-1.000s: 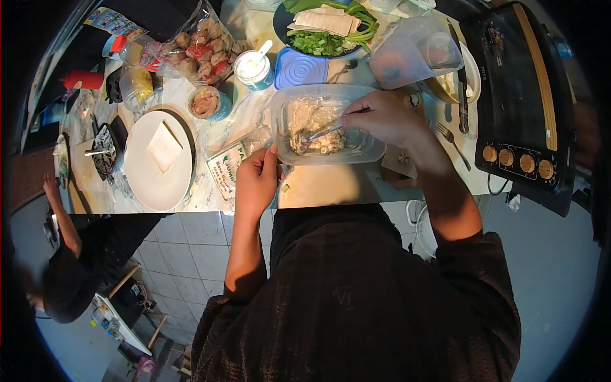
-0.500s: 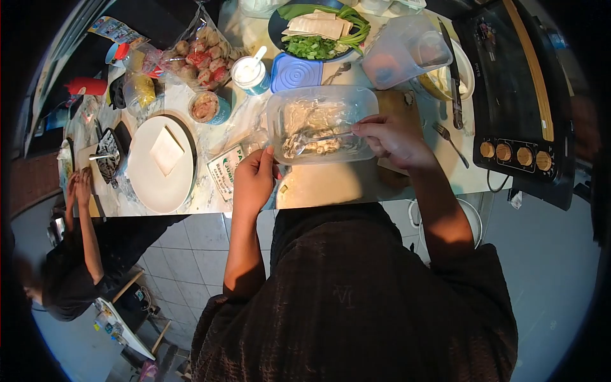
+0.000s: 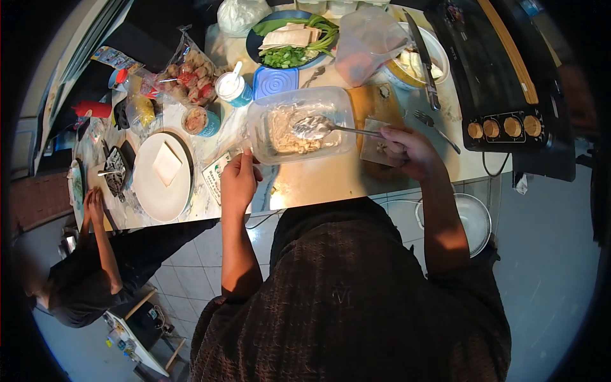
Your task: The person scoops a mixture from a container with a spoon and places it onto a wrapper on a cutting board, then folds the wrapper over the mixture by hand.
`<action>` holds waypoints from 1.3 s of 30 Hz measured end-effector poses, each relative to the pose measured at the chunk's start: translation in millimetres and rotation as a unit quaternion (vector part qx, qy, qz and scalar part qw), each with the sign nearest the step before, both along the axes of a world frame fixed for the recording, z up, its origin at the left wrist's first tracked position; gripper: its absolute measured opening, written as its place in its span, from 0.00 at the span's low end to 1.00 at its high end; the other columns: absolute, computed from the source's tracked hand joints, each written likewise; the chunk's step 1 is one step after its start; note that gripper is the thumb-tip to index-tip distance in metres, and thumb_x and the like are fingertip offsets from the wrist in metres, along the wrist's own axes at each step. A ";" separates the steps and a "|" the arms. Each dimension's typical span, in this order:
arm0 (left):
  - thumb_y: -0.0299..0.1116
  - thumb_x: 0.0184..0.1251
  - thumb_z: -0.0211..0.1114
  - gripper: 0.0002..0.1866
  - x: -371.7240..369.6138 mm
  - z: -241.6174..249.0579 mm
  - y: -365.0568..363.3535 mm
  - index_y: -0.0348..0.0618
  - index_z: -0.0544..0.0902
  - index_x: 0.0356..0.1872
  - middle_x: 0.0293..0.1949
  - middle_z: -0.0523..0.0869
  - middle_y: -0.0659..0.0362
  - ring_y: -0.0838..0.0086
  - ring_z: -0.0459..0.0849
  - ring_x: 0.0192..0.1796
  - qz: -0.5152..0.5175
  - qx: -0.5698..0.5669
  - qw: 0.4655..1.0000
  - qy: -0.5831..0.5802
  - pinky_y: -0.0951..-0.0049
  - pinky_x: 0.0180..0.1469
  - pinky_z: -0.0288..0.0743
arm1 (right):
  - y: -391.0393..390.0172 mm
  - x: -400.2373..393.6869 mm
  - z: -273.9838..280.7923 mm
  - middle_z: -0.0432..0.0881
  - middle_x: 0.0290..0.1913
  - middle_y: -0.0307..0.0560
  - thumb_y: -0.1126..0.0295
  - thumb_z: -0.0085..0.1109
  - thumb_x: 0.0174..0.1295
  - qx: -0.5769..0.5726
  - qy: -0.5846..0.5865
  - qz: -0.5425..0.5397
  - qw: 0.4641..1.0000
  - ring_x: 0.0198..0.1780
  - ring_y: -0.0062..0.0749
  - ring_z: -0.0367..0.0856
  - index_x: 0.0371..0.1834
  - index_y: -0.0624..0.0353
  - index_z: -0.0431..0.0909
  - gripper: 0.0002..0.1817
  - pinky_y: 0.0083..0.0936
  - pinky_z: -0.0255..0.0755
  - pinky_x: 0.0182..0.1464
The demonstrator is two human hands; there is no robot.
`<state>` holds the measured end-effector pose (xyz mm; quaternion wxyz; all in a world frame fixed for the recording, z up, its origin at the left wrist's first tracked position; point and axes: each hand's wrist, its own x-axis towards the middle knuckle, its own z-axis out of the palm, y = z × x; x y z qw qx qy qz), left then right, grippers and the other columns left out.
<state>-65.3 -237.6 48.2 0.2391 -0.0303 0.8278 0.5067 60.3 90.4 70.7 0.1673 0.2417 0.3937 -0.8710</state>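
A clear plastic container [image 3: 254,127] holds a pale, wet, lumpy mixture [image 3: 286,130]. My left hand [image 3: 239,181] grips its near left corner, thumb on the rim. In my right hand [image 3: 410,151] is the handle of a metal spoon [image 3: 313,127], whose coated bowl is over the mixture. Beneath my right hand lies a small clear packet [image 3: 375,145], partly hidden. Left of the container, a white plate [image 3: 149,191] carries a square white sheet [image 3: 167,164].
A plate of chopped greens [image 3: 286,57], a blue lid [image 3: 275,81], two tubs and a bag of round items [image 3: 191,79] stand behind. A knife [image 3: 420,54] crosses a bowl; right are a fork [image 3: 436,130] and a black appliance [image 3: 509,146]. A co-worker's hands [image 3: 94,207] are far left.
The spoon's bowl has come up off the mixture and my right hand has moved right relative to the container. The whole view has shifted and turned slightly.
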 end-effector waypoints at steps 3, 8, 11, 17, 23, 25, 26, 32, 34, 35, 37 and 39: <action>0.43 0.76 0.53 0.22 -1.4 -4.1 -0.9 0.35 0.78 0.26 0.15 0.75 0.61 0.80 0.70 0.17 -0.006 -0.001 1.000 0.013 0.76 0.23 0.63 | -27.4 -13.1 25.0 0.57 0.15 0.23 0.63 0.54 0.70 0.181 -0.028 0.002 0.983 0.17 0.09 0.53 0.43 0.61 0.81 0.13 0.16 0.45 0.19; 0.40 0.76 0.55 0.20 0.8 0.7 4.9 0.38 0.77 0.24 0.14 0.72 0.64 0.82 0.67 0.16 0.027 0.063 0.997 -0.024 0.79 0.20 0.59 | -74.6 -44.3 12.5 0.69 0.18 0.29 0.63 0.59 0.65 0.416 0.053 0.078 0.905 0.20 0.11 0.62 0.40 0.65 0.83 0.14 0.18 0.55 0.21; 0.39 0.76 0.55 0.19 0.3 0.6 4.1 0.39 0.77 0.24 0.14 0.72 0.65 0.83 0.66 0.16 0.036 0.073 0.996 -0.032 0.79 0.19 0.58 | -86.4 -47.4 -1.5 0.72 0.20 0.32 0.63 0.59 0.64 0.407 0.095 0.071 0.906 0.21 0.14 0.64 0.40 0.68 0.83 0.15 0.19 0.58 0.23; 0.38 0.74 0.57 0.18 0.1 -7.0 0.4 0.39 0.76 0.23 0.15 0.72 0.65 0.83 0.66 0.15 0.030 0.094 0.995 -0.016 0.79 0.19 0.58 | -106.8 -37.0 19.6 0.69 0.20 0.31 0.67 0.56 0.65 0.301 -0.013 0.056 0.952 0.20 0.12 0.62 0.44 0.67 0.82 0.13 0.16 0.55 0.22; 0.38 0.74 0.58 0.19 -0.6 -4.8 1.0 0.38 0.76 0.23 0.15 0.74 0.64 0.83 0.67 0.16 0.031 0.114 0.993 -0.030 0.79 0.19 0.59 | -124.6 -22.1 16.8 0.64 0.19 0.29 0.73 0.50 0.67 0.128 -0.093 -0.026 0.987 0.18 0.13 0.56 0.48 0.62 0.78 0.11 0.16 0.50 0.20; 0.39 0.74 0.58 0.18 -1.8 -4.7 -0.9 0.38 0.77 0.24 0.15 0.74 0.64 0.84 0.67 0.16 0.016 0.102 0.994 -0.033 0.79 0.19 0.59 | -128.7 -18.2 11.0 0.64 0.19 0.29 0.73 0.50 0.68 0.094 -0.102 -0.055 0.989 0.17 0.13 0.56 0.48 0.61 0.78 0.10 0.16 0.49 0.19; 0.39 0.74 0.58 0.18 -2.2 -4.8 -1.1 0.38 0.77 0.24 0.15 0.74 0.64 0.84 0.67 0.16 0.018 0.102 0.994 -0.033 0.79 0.19 0.59 | -130.2 -16.6 8.4 0.63 0.19 0.29 0.73 0.50 0.68 0.058 -0.111 -0.086 0.988 0.17 0.13 0.55 0.48 0.60 0.77 0.09 0.16 0.49 0.19; 0.39 0.74 0.57 0.18 -2.1 -10.7 -4.6 0.37 0.78 0.26 0.15 0.74 0.64 0.83 0.68 0.16 0.005 0.100 0.994 -0.032 0.79 0.19 0.59 | -130.6 -8.4 0.7 0.60 0.19 0.27 0.72 0.51 0.69 0.003 -0.150 -0.132 0.980 0.17 0.13 0.54 0.48 0.60 0.78 0.10 0.15 0.48 0.19; 0.39 0.74 0.57 0.18 -1.9 -6.7 -3.9 0.37 0.78 0.26 0.15 0.74 0.64 0.83 0.68 0.16 0.006 0.099 0.994 -0.051 0.79 0.19 0.59 | -128.0 -6.9 1.6 0.62 0.19 0.27 0.72 0.51 0.69 0.040 -0.132 -0.123 0.983 0.17 0.13 0.55 0.48 0.61 0.78 0.10 0.15 0.48 0.19; 0.39 0.74 0.57 0.18 -1.6 -5.5 -4.3 0.37 0.78 0.26 0.15 0.74 0.64 0.83 0.68 0.16 0.005 0.097 0.994 -0.052 0.79 0.19 0.59 | -127.2 -6.4 2.3 0.63 0.19 0.27 0.72 0.50 0.69 0.077 -0.116 -0.112 0.984 0.17 0.12 0.55 0.48 0.62 0.79 0.10 0.15 0.48 0.19; 0.39 0.74 0.58 0.17 -2.2 -4.4 -4.3 0.37 0.79 0.27 0.15 0.74 0.64 0.83 0.68 0.16 0.000 0.099 0.994 -0.054 0.79 0.19 0.59 | -126.4 -9.1 6.6 0.64 0.19 0.27 0.72 0.50 0.69 0.135 -0.102 -0.095 0.981 0.18 0.11 0.56 0.48 0.63 0.79 0.11 0.15 0.49 0.19; 0.40 0.73 0.58 0.17 -3.9 -4.8 -5.2 0.37 0.79 0.27 0.15 0.74 0.64 0.83 0.68 0.16 -0.005 0.096 0.994 -0.055 0.79 0.19 0.59 | -124.7 -11.4 6.7 0.65 0.20 0.27 0.72 0.50 0.69 0.194 -0.087 -0.076 0.974 0.18 0.11 0.57 0.48 0.64 0.80 0.11 0.14 0.49 0.19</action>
